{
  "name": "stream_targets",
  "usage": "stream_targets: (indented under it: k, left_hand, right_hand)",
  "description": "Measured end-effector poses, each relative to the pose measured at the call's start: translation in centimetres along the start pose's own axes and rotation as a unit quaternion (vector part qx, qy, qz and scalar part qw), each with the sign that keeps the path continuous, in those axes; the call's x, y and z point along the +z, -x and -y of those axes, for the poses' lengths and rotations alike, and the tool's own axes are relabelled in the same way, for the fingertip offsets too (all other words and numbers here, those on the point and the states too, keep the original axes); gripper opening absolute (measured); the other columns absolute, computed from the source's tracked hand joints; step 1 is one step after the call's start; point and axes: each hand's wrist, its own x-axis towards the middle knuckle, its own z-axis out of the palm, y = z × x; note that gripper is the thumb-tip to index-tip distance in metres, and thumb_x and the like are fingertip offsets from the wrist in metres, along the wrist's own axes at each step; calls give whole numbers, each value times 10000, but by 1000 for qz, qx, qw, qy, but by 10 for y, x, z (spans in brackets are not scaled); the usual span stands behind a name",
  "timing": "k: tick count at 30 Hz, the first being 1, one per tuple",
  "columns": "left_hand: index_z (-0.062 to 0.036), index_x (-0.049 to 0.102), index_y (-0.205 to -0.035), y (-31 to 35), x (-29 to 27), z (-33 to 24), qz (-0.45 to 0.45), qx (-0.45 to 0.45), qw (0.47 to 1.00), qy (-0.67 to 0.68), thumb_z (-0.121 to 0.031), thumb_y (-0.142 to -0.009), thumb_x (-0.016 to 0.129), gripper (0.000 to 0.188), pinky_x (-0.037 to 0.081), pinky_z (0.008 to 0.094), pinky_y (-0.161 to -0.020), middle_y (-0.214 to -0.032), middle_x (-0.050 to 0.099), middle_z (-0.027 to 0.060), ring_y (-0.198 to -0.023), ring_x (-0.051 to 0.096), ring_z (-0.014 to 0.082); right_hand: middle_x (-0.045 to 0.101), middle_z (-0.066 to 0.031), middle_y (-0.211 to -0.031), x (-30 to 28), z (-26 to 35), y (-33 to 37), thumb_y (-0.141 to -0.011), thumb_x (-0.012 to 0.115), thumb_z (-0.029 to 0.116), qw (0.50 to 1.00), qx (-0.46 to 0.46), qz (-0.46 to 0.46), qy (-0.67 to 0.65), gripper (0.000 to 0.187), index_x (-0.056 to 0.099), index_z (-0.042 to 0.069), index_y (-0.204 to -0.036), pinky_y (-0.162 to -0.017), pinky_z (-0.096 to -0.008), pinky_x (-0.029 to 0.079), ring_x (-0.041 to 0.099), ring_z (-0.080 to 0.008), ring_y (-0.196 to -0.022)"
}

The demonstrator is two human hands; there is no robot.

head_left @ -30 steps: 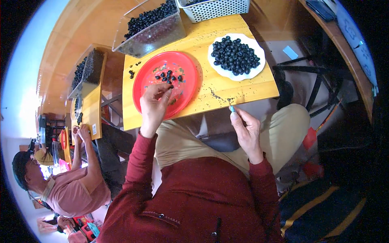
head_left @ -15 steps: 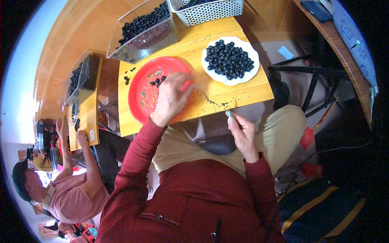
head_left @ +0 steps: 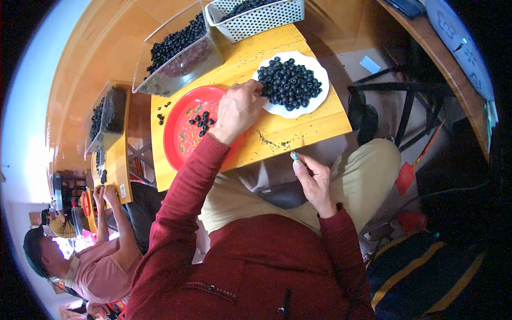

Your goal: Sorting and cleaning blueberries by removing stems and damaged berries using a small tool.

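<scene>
My left hand [head_left: 239, 111] reaches over the right rim of a red plastic dish [head_left: 169, 133] to the left edge of a white scalloped plate [head_left: 314, 109]. Its fingers are pinched together against the heap of blueberries [head_left: 293, 82] on that plate; whether a berry is between them is hidden. A small cluster of blueberries [head_left: 201, 120] lies in the red dish. Below the board's near edge, my right hand [head_left: 316, 184] is closed on a thin tool with a teal end [head_left: 294, 156], its tip pointing up towards the board.
Dark crumbs [head_left: 274, 143] dot the yellow board [head_left: 250, 152]. Behind stand a clear bin [head_left: 178, 74] of berries and a white perforated basket [head_left: 261, 22]. A few loose berries [head_left: 161, 117] lie left of the dish. A co-worker [head_left: 101, 261] sits at another board on the left.
My left hand has moved right, from over the red dish to the white plate, its fingers closing into a pinch. My right hand keeps the thin tool. The co-worker's hands have come together.
</scene>
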Motion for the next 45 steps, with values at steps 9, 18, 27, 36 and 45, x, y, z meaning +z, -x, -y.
stream_targets:
  k: [9, 18, 27, 36, 45]
  left_hand:
    - [-14, 631, -943, -5, -3, 2, 20, 0, 1000, 17, -125, -780, 717, 215, 544, 422, -681, -813, 691, 171, -765, 693, 334]
    - [-8, 638, -921, 2, -11, -5, 21, -18, 999, 46, -104, -766, 699, 192, 543, 402, -652, -767, 681, 172, -730, 696, 327]
    - [22, 711, -961, 10, -11, -2, 24, 5, 993, 118, -55, -753, 737, 223, 555, 336, -679, -829, 701, 166, -734, 702, 242]
    - [33, 705, -1009, 37, -13, -15, 51, -88, 952, 288, -26, -832, 747, 191, 553, 258, -739, -902, 712, 68, -804, 667, 113]
    - [7, 689, -951, 95, 10, -49, 58, -123, 876, 463, 38, -820, 752, 149, 533, 223, -768, -1012, 677, 48, -868, 629, 86]
  right_hand:
    - [577, 32, -760, 2, -11, -3, -973, 648, 252, 999, -33, -9, -7, 335, 674, -37, -1140, -614, -216, 412, 485, -44, -699]
    - [588, 31, -766, 3, -5, -4, -968, 653, 261, 1000, -13, 1, -16, 340, 678, -37, -1130, -626, -219, 422, 497, -45, -709]
    - [593, 27, -765, 1, -5, -3, -972, 646, 274, 1000, -12, -4, -4, 349, 679, -33, -1134, -626, -227, 430, 502, -50, -704]
    - [570, 38, -742, -1, -10, -1, -977, 639, 234, 1000, 1, -16, -20, 322, 678, -37, -1144, -601, -210, 402, 480, -33, -686]
    - [650, 20, -791, 19, 23, -10, -945, 685, 194, 976, 81, -61, -192, 227, 698, -4, -1055, -613, -218, 448, 537, -27, -681]
